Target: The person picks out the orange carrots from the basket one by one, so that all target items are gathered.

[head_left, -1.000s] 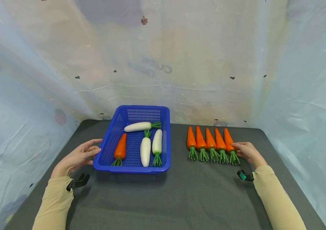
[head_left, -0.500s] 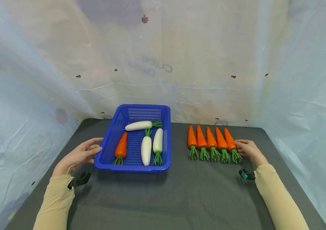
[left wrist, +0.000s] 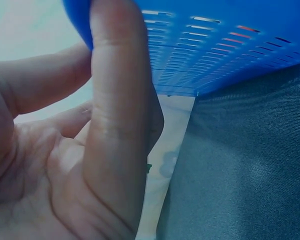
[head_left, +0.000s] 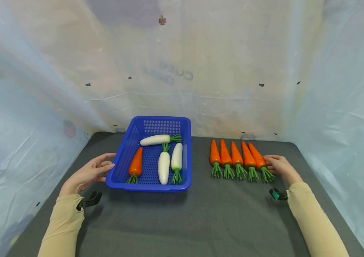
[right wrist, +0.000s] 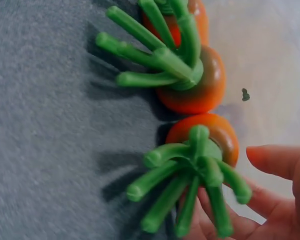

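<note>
A blue plastic basket stands left of centre on the dark table, holding one carrot and three white radishes with green tops. My left hand touches the basket's left rim with thumb and fingers, its fingers only slightly bent. To the right, several carrots lie side by side in a row, green tops toward me. At the row's right end is a slanted carrot, its tip against the neighbouring carrot. My right hand has its fingertips at this end carrot's right side; in the right wrist view the thumb stands off it.
Dark cloth covers the table in front of the basket and carrots. Pale plastic sheeting hangs behind the table and at both sides. A black wrist strap juts from my left wrist, another band from my right.
The end carrot has turned, its tip swinging left against its neighbour and its green top moving right. My right hand has drawn slightly right, off the top of that carrot. The left hand stays put.
</note>
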